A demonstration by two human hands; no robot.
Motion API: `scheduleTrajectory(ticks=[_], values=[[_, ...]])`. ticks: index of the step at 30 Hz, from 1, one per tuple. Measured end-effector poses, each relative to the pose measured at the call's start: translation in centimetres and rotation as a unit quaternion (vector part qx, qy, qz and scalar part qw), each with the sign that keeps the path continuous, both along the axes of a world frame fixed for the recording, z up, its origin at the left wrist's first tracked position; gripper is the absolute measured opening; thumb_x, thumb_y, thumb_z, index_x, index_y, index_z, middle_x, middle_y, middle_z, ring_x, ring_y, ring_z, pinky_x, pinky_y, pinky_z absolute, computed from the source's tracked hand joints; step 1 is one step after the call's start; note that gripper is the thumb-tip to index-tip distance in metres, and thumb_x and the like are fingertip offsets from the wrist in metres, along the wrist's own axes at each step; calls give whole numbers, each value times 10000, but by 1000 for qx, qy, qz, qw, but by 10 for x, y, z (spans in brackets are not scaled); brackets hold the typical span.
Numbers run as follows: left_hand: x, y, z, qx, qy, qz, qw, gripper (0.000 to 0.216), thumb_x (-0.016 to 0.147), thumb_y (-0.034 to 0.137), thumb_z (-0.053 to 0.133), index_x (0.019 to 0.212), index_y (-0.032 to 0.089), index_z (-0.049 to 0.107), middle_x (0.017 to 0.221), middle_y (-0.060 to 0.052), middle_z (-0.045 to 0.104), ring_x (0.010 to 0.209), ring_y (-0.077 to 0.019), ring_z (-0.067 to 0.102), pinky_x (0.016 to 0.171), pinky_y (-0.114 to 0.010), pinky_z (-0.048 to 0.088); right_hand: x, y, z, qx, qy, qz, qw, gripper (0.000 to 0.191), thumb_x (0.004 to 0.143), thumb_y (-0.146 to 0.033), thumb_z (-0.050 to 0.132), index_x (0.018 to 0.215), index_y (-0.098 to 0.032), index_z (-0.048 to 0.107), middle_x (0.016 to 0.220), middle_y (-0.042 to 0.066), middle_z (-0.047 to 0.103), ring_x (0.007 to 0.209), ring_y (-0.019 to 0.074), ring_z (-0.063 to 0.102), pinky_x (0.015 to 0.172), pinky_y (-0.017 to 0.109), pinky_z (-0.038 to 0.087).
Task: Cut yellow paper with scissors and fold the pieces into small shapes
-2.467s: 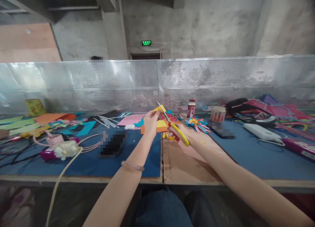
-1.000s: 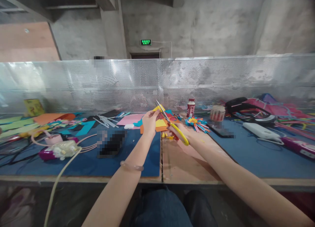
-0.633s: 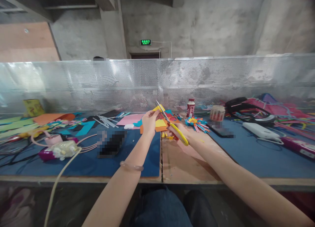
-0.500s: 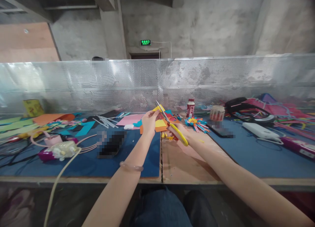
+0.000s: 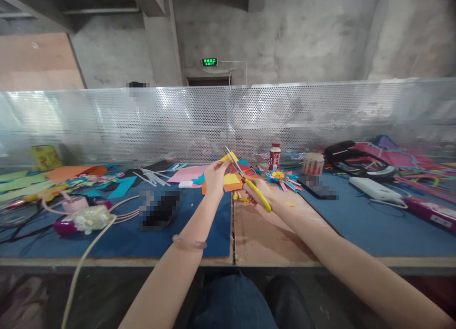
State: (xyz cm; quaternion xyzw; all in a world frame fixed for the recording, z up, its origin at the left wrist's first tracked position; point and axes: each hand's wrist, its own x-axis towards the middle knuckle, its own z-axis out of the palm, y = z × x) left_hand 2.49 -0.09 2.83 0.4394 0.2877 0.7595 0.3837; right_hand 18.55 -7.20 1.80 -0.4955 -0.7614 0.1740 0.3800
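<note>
My left hand (image 5: 215, 175) is closed in a pinch on a small piece of yellow paper (image 5: 233, 156). Yellow-handled scissors (image 5: 261, 198) are gripped in my right hand (image 5: 262, 190), their blades pointing up and left across the yellow paper. Whether the blades are fully closed is hard to tell. Beneath the hands lie orange and yellow paper sheets (image 5: 232, 180) and small yellow scraps (image 5: 242, 198). To the right of my right hand rests a multicoloured paper flower (image 5: 280, 176).
A dark red bottle (image 5: 274, 157) and a round container (image 5: 313, 164) stand behind the flower. Phones, a power strip (image 5: 76, 220) with cables, and a white power bank (image 5: 375, 190) lie about. Coloured paper (image 5: 121, 186) covers the left back. A perforated metal screen (image 5: 199, 124) borders the table's far side.
Both hands stay almost in place at the yellow paper. The scissor blades look slightly closer together, and the whole view has shifted a little.
</note>
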Motion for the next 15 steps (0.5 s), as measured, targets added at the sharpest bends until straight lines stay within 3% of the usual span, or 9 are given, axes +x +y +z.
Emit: scheduleTrajectory(ticks=[8,15], values=[[2,-1,0,5,-2,-4,1000,255,559,337,702,665,124,608,676,-49,639,628,-142,595,645,-292,475,5,15,-11,0,2,2,1000,292,787,-419,414,796,-172,571,633,29,571,617,149,494,538,238,340],[2,-3,2,1,-5,-7,1000,234,566,314,699,658,122,601,680,-55,640,624,-133,592,636,-276,471,-14,27,-6,-26,12,29,999,302,785,-405,413,673,-152,536,532,3,510,517,107,429,478,219,307]])
